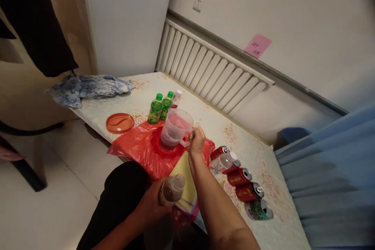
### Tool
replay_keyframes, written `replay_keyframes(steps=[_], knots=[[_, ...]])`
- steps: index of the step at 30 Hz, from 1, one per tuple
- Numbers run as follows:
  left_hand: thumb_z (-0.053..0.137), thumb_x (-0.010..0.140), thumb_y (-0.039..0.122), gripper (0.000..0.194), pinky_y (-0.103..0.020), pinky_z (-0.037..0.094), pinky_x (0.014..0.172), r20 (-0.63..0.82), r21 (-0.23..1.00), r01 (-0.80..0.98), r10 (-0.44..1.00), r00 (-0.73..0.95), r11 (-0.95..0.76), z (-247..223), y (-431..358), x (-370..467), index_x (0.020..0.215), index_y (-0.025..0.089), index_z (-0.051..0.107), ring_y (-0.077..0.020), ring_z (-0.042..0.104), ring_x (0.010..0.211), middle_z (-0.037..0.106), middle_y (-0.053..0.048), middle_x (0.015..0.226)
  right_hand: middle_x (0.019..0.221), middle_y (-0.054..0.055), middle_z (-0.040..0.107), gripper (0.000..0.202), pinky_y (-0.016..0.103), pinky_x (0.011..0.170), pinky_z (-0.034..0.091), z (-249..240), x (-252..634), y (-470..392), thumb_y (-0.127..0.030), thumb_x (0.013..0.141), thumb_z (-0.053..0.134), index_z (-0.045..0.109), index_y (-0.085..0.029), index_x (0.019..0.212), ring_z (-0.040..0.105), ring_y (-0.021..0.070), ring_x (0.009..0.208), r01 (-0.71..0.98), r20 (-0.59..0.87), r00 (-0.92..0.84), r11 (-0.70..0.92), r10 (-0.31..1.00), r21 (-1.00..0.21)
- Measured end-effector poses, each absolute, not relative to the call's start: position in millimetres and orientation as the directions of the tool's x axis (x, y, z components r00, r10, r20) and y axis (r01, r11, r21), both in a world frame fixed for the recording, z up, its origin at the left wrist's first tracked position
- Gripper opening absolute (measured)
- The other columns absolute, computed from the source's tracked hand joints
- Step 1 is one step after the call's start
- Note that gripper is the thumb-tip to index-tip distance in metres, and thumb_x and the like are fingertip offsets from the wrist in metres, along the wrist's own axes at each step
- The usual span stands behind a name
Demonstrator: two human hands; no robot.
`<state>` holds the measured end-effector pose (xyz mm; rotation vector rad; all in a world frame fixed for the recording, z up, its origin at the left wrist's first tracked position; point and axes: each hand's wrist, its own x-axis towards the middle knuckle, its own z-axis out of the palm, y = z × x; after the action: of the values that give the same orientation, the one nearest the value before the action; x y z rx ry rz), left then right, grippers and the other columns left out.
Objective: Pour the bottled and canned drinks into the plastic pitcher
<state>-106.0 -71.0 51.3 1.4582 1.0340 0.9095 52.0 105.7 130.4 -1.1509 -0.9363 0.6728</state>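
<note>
My right hand (197, 140) is closed around the handle of a translucent plastic pitcher (176, 128) with pinkish contents. The pitcher is over a red scalloped dish (158, 146); whether it touches the dish I cannot tell. Lower down, my left hand (155, 201) grips a clear plastic bottle (174, 189), uncapped and tilted with its mouth up. Beneath the dish spreads a red plastic bag (137, 148), and a folded yellow cloth (184, 179) lies between my forearms.
Two green bottles (155, 108) and a white-capped bottle (177, 97) stand behind the pitcher. An orange lid (119, 123) lies left. On the right are several cans (249, 192) and a clear capped bottle (222, 163). A patterned cloth (93, 88) rests on the table's far left.
</note>
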Motion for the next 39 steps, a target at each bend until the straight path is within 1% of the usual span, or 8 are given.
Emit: replay_keyframes(steps=[6,9,15,19,24,29,32,39], knots=[[0.077,0.059,0.026,0.066,-0.037,0.052,0.097,-0.006,0.994,0.101,0.952,0.306,-0.026,54.9,-67.8,-106.1,0.122,0.022,0.058,-0.0287,0.064,0.113,0.069,-0.006,0.123,0.068,-0.005,0.057,0.027,0.024,0.061,0.044,123.5,87.4,95.5,-0.044,0.085,0.044,0.056,-0.02,0.082,0.052,0.0124,0.062,0.172,0.273,0.418,0.219,0.866,-0.96],[0.076,0.061,0.026,0.066,-0.039,0.051,0.099,-0.014,0.994,0.108,0.945,0.328,-0.022,53.7,-67.8,-107.3,0.124,0.023,0.056,-0.0285,0.064,0.114,0.069,-0.006,0.124,0.08,-0.001,0.062,0.031,0.027,0.07,0.047,115.8,116.6,72.5,-0.04,0.089,0.041,0.061,-0.02,0.098,0.056,0.0146,0.071,0.476,0.275,0.349,0.084,0.896,-0.876],[0.074,0.062,0.024,0.065,-0.038,0.052,0.097,-0.004,0.989,0.141,0.95,0.312,-0.042,61.2,-70.0,-105.0,0.124,0.021,0.054,-0.0274,0.064,0.112,0.068,-0.006,0.122,0.091,0.004,0.065,0.038,0.034,0.083,0.045,76.9,148.8,10.3,-0.023,0.061,0.077,0.068,-0.02,0.098,0.059,0.0221,0.086,0.768,0.141,0.224,-0.085,0.964,-0.635],[0.074,0.062,0.023,0.063,-0.038,0.052,0.096,0.006,0.981,0.183,0.943,0.333,-0.07,70.3,-72.6,-100.7,0.123,0.022,0.054,-0.0269,0.065,0.111,0.068,-0.005,0.121,0.092,0.007,0.064,0.024,0.034,0.084,0.044,60.2,145.6,-5.8,-0.016,0.066,0.072,0.068,-0.018,0.089,0.058,0.0231,0.089,0.842,0.091,0.187,-0.112,0.978,-0.528],[0.073,0.063,0.024,0.063,-0.038,0.052,0.097,0.025,0.969,0.221,0.937,0.348,-0.107,81.9,-76.5,-98.9,0.123,0.022,0.053,-0.0255,0.064,0.112,0.067,-0.005,0.123,0.087,0.005,0.065,0.013,0.031,0.078,0.045,76.7,136.1,-9.3,-0.015,0.073,0.063,0.067,-0.017,0.085,0.058,0.0205,0.084,0.844,0.112,0.068,0.002,0.991,-0.536],[0.071,0.063,0.023,0.062,-0.038,0.052,0.095,0.023,0.958,0.261,0.939,0.344,-0.119,90.1,-78.4,-94.1,0.123,0.023,0.053,-0.0248,0.064,0.109,0.067,-0.004,0.12,0.099,0.005,0.063,0.033,0.033,0.085,0.047,134.8,132.4,-42.8,-0.011,0.075,0.061,0.064,-0.018,0.107,0.059,0.0199,0.092,0.801,0.241,-0.113,0.232,0.964,-0.552],[0.072,0.063,0.023,0.063,-0.038,0.051,0.096,0.04,0.952,0.27,0.933,0.358,-0.145,92.4,-79.6,-86.1,0.123,0.022,0.053,-0.0253,0.064,0.109,0.067,-0.005,0.12,0.104,0.007,0.058,0.038,0.034,0.084,0.048,178.7,129.3,-75.1,-0.006,0.079,0.055,0.061,-0.019,0.114,0.058,0.0196,0.093,0.81,0.293,-0.248,0.364,0.923,-0.46],[0.073,0.06,0.019,0.065,-0.038,0.05,0.097,0.062,0.945,0.267,0.903,0.425,-0.19,99.5,-87.8,-68.1,0.122,0.024,0.053,-0.024,0.064,0.107,0.067,-0.005,0.118,0.114,0.011,0.06,0.042,0.038,0.088,0.049,235.3,127.2,-121.0,-0.004,0.084,0.054,0.058,-0.02,0.123,0.059,0.0232,0.101,0.856,0.2,-0.434,0.471,0.878,-0.211]])
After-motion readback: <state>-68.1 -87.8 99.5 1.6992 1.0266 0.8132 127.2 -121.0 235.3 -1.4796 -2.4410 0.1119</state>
